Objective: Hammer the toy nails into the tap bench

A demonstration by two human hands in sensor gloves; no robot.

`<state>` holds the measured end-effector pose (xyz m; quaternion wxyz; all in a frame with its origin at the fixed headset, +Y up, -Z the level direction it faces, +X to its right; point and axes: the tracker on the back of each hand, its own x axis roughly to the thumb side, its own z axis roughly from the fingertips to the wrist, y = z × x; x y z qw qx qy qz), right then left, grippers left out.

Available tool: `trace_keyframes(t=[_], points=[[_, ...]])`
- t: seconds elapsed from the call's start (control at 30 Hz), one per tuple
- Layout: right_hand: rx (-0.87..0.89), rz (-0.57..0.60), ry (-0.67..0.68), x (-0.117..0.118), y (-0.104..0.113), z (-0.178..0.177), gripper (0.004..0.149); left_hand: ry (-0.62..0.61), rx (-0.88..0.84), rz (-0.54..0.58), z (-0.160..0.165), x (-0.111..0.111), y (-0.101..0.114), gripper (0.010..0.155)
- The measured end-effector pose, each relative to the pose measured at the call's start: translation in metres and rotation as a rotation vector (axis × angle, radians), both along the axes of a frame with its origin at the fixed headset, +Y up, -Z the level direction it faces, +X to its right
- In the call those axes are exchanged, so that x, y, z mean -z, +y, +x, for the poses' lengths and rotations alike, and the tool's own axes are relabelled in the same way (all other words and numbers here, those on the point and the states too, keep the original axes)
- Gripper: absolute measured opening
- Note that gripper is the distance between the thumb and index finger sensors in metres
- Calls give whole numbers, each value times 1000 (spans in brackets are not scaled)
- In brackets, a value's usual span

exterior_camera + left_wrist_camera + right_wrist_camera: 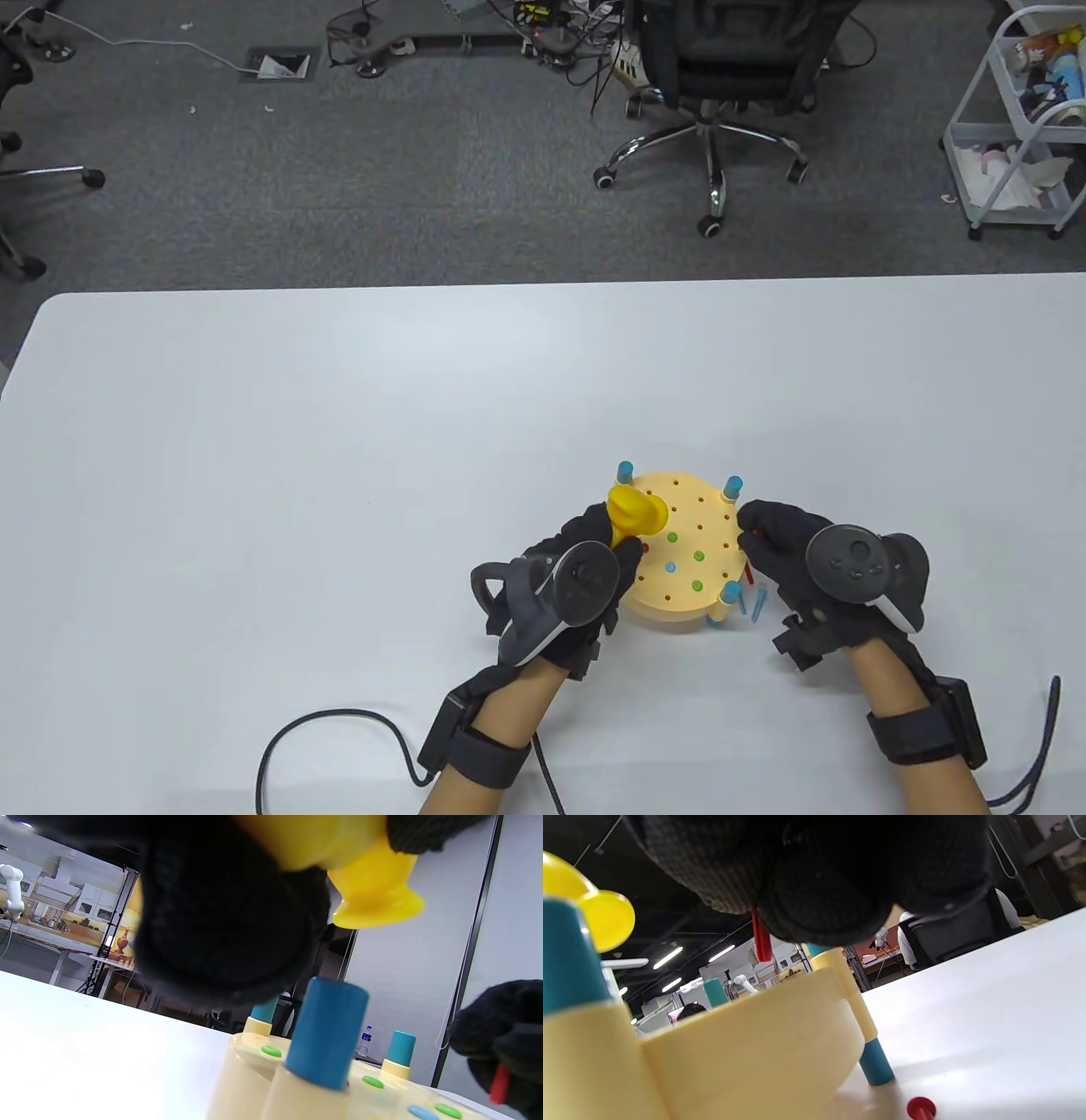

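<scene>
left hand (585,564) grips hammer (635,512); right hand (785,543) pinches nail (761,938)

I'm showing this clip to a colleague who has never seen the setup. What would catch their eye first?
Most striking is the round cream tap bench near the table's front edge, dotted with holes and a few green and blue nail heads, blue posts at its rim. The left hand grips a bright yellow toy hammer over the bench's left side. The right hand pinches a red nail at the bench's right edge, with loose blue nails lying just below.
</scene>
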<state>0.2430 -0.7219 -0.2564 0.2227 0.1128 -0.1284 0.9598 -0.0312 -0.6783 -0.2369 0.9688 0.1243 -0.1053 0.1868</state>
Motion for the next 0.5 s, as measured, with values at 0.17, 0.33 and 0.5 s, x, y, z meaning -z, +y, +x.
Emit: trace_keyframes(t=[0.17, 0.33, 0.5], points=[[-21, 13, 10, 0, -1, -8, 42, -4, 10, -13, 2, 1, -3, 66], [-102, 46, 4, 1, -1, -16, 43, -5, 26, -29, 3, 3, -7, 66], [-165, 73, -4, 0, 0, -23, 43, -11, 32, -31, 4, 3, -7, 66]])
